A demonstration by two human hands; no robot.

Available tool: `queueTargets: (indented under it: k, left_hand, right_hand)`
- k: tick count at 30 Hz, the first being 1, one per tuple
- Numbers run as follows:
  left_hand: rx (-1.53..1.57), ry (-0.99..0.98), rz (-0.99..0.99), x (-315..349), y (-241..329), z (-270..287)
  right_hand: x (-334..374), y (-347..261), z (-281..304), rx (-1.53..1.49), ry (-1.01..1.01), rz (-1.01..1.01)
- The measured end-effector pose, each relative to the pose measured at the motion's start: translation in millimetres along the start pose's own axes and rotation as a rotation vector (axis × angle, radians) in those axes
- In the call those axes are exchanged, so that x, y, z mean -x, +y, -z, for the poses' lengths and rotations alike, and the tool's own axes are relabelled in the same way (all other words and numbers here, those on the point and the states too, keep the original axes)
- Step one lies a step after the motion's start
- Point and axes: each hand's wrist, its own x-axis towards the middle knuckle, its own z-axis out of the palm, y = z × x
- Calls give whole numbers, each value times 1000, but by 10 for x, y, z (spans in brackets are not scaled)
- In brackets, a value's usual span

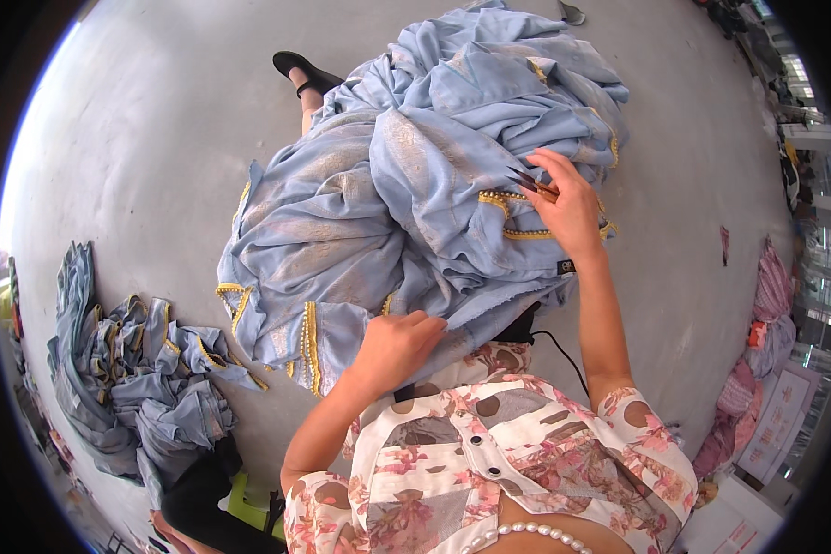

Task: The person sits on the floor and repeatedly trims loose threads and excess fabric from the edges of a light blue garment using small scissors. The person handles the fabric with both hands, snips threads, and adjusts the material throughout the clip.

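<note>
A big heap of light blue cloth [332, 208] with pale patterned patches and yellow beaded trim [310, 346] lies spread across my lap and over the floor in front of me. My left hand [397, 349] is closed on the cloth's near edge, its fingertips turned down into the fabric. In my right hand [568, 205] is a pair of thread snips [530, 183], dark pointed blades aimed left over the cloth. Beneath that hand runs a yellow-trimmed edge [526, 234], and a small black label [565, 267] sits close to my wrist.
On the left, a second pile of blue yellow-trimmed cloth [148, 369] lies beside another person's dark-clothed leg [203, 499] and a lime-green stool [245, 508]. A black shoe [305, 69] shows past the heap. Pink bundles [774, 282] and white boxes [780, 420] line the right side.
</note>
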Motion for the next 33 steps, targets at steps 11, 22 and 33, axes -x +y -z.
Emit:
queueTargets:
  k: [11, 22, 33]
  left_hand:
    - [269, -83, 77, -280, 61, 5]
    - [533, 732, 439, -968, -268, -126]
    - [1268, 401, 496, -915, -589, -344]
  right_hand:
    - [465, 281, 526, -382, 128, -119]
    - [804, 82, 729, -416, -377, 132]
    - [669, 328, 551, -779, -6, -223]
